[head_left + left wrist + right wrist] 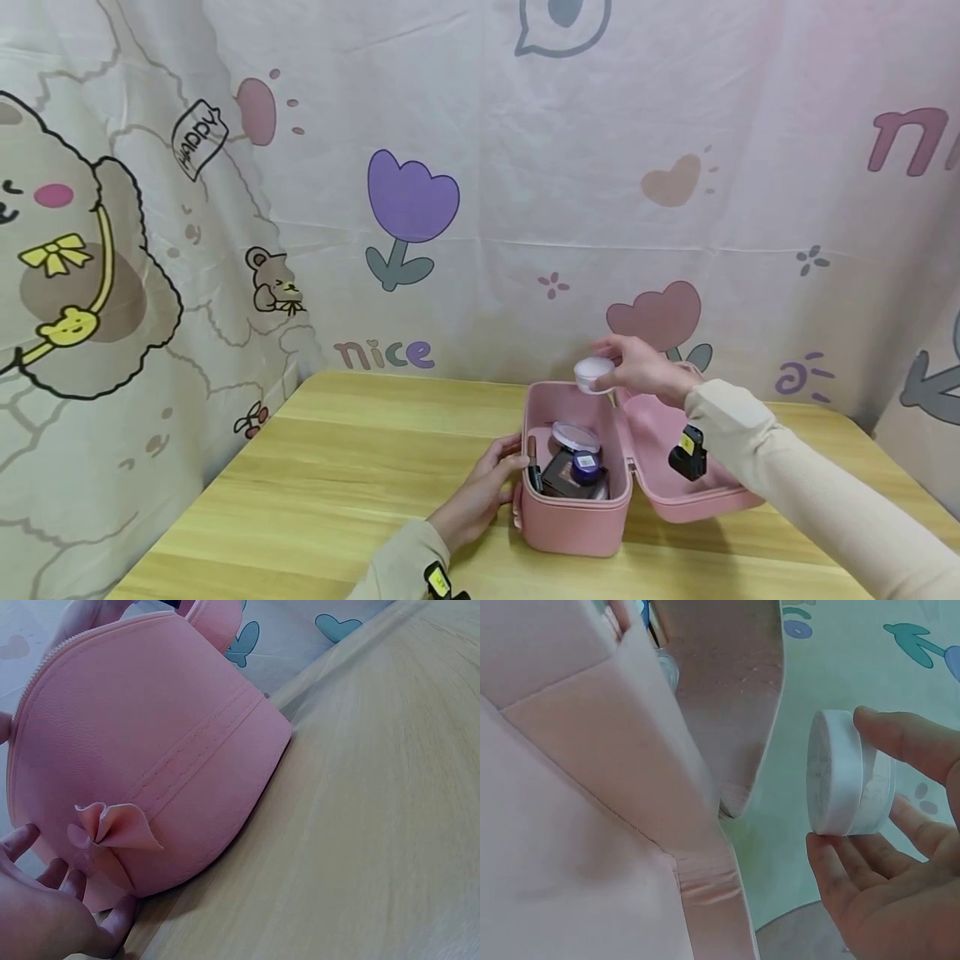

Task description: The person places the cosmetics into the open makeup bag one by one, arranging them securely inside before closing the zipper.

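A pink cosmetic case [573, 529] with a ruffled bow [120, 829] on its side stands open on the table. My left hand [480, 487] holds its left side, with one finger at the rim and other fingertips against the outside near the bow. Above the far end of the case, my right hand [641, 367] pinches a small round jar [836, 772] with a white lid and a clear body, thumb on one side and fingers on the other. Inside lie a clear round container [576, 437], a dark flat compact [558, 475], a blue-lidded jar [586, 467] and a slim dark tube [534, 475].
The case's lid [663, 442] is folded out to the right, beneath my right forearm. A wood-grain table [360, 467] spreads to the left. Behind it hangs a printed cloth [480, 192]. Black wrist cameras [688, 454] are strapped to both sleeves.
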`<state>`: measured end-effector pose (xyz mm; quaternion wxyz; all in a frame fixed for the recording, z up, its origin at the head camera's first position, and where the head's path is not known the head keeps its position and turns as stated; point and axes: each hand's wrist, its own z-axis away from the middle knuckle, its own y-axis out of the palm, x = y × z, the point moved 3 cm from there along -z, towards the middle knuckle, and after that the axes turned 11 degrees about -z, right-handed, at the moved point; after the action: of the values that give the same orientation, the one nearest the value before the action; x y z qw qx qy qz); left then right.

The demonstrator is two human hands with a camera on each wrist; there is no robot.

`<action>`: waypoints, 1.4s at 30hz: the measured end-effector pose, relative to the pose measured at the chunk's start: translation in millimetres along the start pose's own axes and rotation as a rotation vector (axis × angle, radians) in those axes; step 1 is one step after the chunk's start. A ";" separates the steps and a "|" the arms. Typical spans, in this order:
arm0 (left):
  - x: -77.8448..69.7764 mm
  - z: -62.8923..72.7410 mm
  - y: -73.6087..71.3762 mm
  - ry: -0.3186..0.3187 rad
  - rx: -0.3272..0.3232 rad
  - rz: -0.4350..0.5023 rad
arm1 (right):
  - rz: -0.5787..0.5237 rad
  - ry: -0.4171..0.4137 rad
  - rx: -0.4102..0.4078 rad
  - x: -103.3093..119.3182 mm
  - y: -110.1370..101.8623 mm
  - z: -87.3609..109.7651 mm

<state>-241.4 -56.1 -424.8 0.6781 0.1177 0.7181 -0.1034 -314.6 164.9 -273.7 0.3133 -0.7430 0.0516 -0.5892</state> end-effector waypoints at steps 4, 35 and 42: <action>-1.2 1.4 0.4 -0.001 -0.003 0.006 | 0.017 -0.010 0.000 -2.2 3.4 -4.7; -1.8 -0.1 -1.8 -0.019 0.006 0.021 | 0.030 0.022 0.056 -8.9 17.8 -11.0; -1.5 -0.5 -1.3 -0.010 0.006 0.022 | 0.016 0.023 0.068 -12.2 18.9 -13.1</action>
<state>-242.2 -57.2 -423.3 0.6825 0.1273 0.7129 -0.0988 -324.7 150.0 -292.5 0.3425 -0.7245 0.0412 -0.5967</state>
